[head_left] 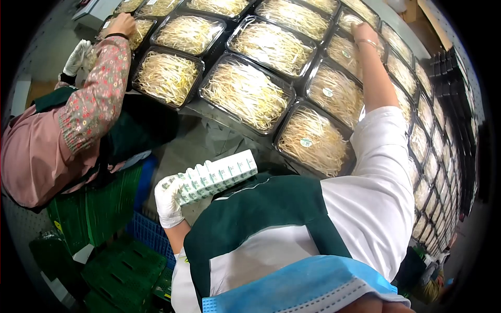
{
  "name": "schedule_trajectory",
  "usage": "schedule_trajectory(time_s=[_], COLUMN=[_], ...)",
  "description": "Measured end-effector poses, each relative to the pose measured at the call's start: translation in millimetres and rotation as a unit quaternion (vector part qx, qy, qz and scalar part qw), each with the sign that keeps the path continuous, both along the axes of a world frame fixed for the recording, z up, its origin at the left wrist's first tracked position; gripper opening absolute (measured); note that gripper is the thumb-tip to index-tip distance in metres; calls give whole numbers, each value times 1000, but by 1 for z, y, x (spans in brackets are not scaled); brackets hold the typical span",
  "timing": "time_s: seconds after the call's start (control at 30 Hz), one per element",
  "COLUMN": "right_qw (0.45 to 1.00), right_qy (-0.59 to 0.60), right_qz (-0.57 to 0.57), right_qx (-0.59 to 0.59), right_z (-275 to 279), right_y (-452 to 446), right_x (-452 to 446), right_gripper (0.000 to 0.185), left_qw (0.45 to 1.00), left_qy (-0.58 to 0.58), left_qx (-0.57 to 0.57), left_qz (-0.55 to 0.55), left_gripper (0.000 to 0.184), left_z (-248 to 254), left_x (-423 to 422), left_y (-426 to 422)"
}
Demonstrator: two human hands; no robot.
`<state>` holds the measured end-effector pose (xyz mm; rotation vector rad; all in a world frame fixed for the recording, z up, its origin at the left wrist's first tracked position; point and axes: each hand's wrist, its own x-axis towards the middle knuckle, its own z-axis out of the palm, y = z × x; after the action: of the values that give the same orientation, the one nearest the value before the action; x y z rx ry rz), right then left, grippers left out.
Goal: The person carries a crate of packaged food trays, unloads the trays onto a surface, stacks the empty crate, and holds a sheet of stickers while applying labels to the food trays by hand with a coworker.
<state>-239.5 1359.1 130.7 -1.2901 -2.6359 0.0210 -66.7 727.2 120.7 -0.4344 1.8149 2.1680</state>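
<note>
My left hand (168, 201), in a white glove, is closed around a sheet of labels (224, 175), white with green print and bent into folds, held in front of my apron. My bare right hand (365, 34) reaches far forward to a black tray of bean sprouts (378, 48) in the back right. Its fingers are drawn together at the tray's top; what is under the fingertips is too small to make out. Nearer me, a tray of bean sprouts (313, 136) carries a round label (306, 142), and another labelled tray (334, 86) lies behind it.
More trays of sprouts (245, 94) without visible labels cover the table's middle. Stacked trays (454, 99) rise along the right. At left, a co-worker in a flowered sleeve (94, 88) has a hand (122, 24) on a tray. Green crates (122, 274) stand on the floor at lower left.
</note>
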Motion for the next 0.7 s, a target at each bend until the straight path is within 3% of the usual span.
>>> schedule_trajectory(time_s=[0.1,0.13,0.17,0.2,0.23,0.27,0.3,0.33,0.37,0.4,0.47,0.53,0.63,0.7], right_qw=[997,997,998,999,996,966,916,860,816,745,642,622,640,667], right_qy=[-53,-43,-23,-5,29,140,185,240,188,158,105,61,133,118], right_qz=[-55,-57,-53,-27,77,207,312,403,467,592,720,747,749,732], right_qx=[32,-8,-31,-18,-40,-62,-174,-201,-286,-264,-241,-227,-107,-73], right_z=[26,14,9,-1,10,17,18,35,52,50,63,76,57,57], right_y=[-15,21,35,53,32,-14,-53,-130,-197,-235,-317,-367,-393,-408], right_x=[36,33,33,22,19,17,7,24,44,59,106,136,137,142], right_gripper=[70,66,62,54,50,44,41,35,35,37,38,37,33,30], left_qw=[998,997,998,993,992,987,983,979,977,978,972,978,978,976], left_qy=[28,7,41,101,115,133,146,175,181,157,173,148,127,129], left_qx=[54,77,53,51,44,59,82,61,46,79,141,123,133,137], left_qz=[-2,-26,9,-34,-36,-64,-77,-84,-100,-111,-79,-86,-96,-107], left_gripper=[15,16,20,22,24,25,25,24,22,18,14,13,7,7], left_z=[1,6,17,24,32,28,26,27,28,33,22,23,14,11], left_x=[12,10,9,2,-3,-12,-19,-25,-30,-31,-29,-21,-25,-25], left_y=[-2,-2,13,21,32,32,35,40,43,45,45,37,44,37])
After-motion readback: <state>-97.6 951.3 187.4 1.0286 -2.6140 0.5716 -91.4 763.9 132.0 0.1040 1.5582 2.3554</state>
